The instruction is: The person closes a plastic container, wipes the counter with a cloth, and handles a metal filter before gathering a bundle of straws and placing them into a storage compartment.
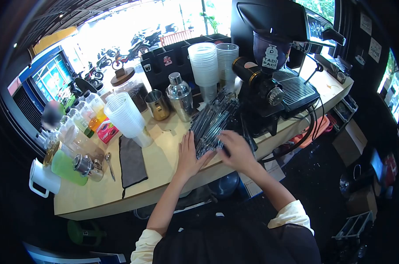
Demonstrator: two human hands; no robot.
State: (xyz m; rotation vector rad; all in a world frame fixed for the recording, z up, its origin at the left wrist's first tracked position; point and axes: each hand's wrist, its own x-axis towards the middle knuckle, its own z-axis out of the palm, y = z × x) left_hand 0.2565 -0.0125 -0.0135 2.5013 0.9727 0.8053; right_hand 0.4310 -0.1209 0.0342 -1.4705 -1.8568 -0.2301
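A large heap of black straws in clear wrappers point(214, 119) lies on the wooden counter in front of me. My left hand point(190, 158) rests against the heap's near left side, its fingers stretched out and thumb spread. On the near right side, my right hand point(238, 152) touches the straws with bent fingers, a dark gap showing between thumb and fingers. Behind the heap stand two stacks of clear plastic cups point(203, 66). A steel cocktail shaker point(179, 99) and a metal pitcher point(157, 105) are to its left.
The coffee grinder point(269, 57) and a drip tray point(296, 92) stand right. Left on the counter point(164, 169) are a grey cloth point(132, 163), a leaning cup stack point(123, 114), a spoon point(110, 167), several bottles point(94, 102) and a white jug point(44, 178). Cables hang over the right edge.
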